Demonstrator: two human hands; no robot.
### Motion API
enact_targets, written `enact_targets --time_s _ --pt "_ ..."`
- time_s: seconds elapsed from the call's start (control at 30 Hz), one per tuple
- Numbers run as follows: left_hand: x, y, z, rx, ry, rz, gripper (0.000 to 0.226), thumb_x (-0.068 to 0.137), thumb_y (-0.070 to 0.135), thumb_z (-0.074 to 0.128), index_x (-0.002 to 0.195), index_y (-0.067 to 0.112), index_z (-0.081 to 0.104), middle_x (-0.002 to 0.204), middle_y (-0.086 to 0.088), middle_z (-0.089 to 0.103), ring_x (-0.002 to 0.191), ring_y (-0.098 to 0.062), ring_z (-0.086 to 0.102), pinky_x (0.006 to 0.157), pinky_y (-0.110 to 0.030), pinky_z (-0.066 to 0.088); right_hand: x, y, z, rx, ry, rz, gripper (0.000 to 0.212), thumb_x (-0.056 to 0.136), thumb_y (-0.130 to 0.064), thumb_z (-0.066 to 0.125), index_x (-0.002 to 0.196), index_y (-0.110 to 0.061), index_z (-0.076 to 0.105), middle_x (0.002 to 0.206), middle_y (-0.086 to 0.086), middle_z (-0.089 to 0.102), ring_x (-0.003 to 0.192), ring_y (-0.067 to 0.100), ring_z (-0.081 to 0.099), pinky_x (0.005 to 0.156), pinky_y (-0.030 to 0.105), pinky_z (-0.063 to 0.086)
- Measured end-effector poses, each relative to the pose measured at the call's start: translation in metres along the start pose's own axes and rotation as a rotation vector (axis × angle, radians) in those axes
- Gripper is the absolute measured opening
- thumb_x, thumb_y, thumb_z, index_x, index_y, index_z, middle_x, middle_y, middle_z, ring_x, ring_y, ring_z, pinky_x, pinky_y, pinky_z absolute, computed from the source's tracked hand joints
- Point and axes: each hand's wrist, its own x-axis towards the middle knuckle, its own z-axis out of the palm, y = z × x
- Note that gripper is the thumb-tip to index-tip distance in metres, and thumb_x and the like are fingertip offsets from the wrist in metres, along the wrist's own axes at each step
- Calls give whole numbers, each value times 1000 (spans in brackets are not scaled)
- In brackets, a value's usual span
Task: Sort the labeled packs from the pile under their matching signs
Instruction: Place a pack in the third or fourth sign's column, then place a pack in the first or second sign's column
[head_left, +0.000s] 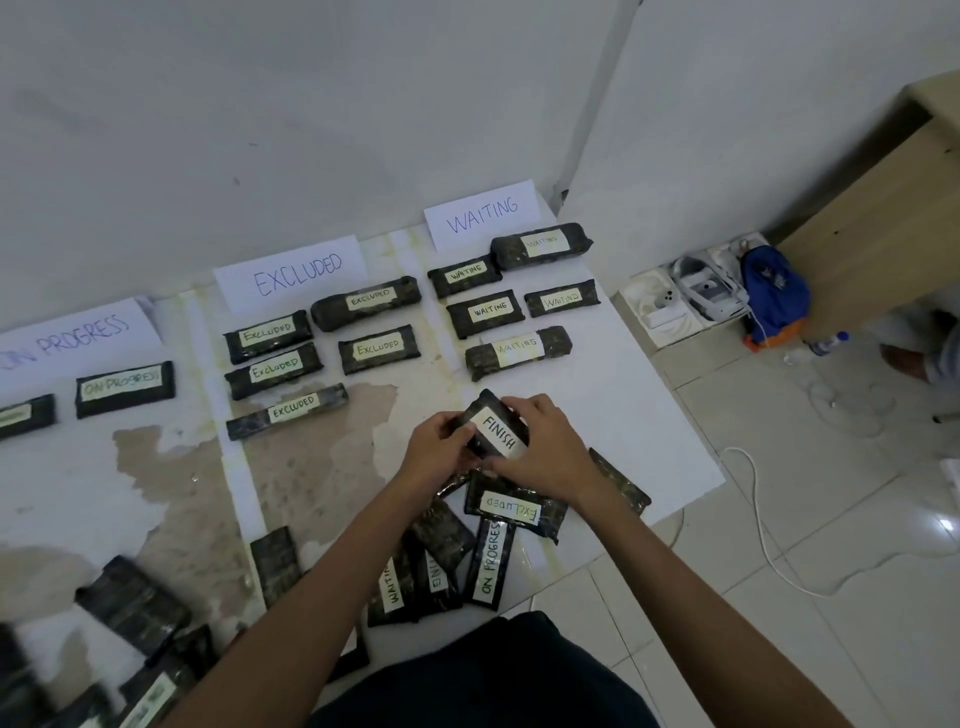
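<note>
A dark pack labelled FINISH (497, 429) is held above the pile in both hands: my left hand (435, 451) grips its left end and my right hand (540, 451) grips its right side. Below them lies the pile (483, 540), with packs reading EXCLUDED (511, 508), ON PROGRESS (491, 564) and WAITING (393, 590). Against the wall stand paper signs: WAITING (482, 214), EXCLUDED (296, 274) and ON PROGRESS (83, 332). Several packs lie in rows under the WAITING and EXCLUDED signs, two under ON PROGRESS.
More dark packs (135, 608) lie at the lower left on the worn floor sheet. To the right are white trays (670, 301), a blue bag (774, 296), a wooden desk (883, 234), a white cable (763, 525) across the tiles, a bottle (826, 344) and a person's foot (906, 361).
</note>
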Motion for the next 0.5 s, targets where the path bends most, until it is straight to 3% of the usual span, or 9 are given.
enact_targets --time_s 0.13,0.3,0.4,0.5 --pt "-10 -8 -20 -24 26 0 13 92 10 53 104 6 58 97 -11 67 74 -20 66 61 -26 56 0 -19 12 -310 -29 -128 84 69 -50 69 139 -21 34 122 6 43 106 25 46 88 40 46" --pt "-30 -12 -56 -38 91 22 13 94 14 52 104 8 57 98 -9 67 83 -20 67 72 -33 57 -1 -51 34 -326 -48 -254 83 68 -45 69 139 -17 36 124 9 46 106 28 49 86 41 47" --pt "-46 -16 -87 152 144 115 20 96 27 46 110 17 55 102 -2 65 85 -15 63 73 -31 51 0 -72 49 -310 -53 -338 79 68 -44 68 136 -17 40 122 8 50 104 28 50 84 40 48" --pt "-62 -28 -127 383 219 190 34 96 37 42 125 20 49 110 1 60 98 -16 57 78 -28 45 2 -98 66 -330 -79 -411 75 66 -44 67 133 -21 42 119 5 52 101 25 50 82 37 47"
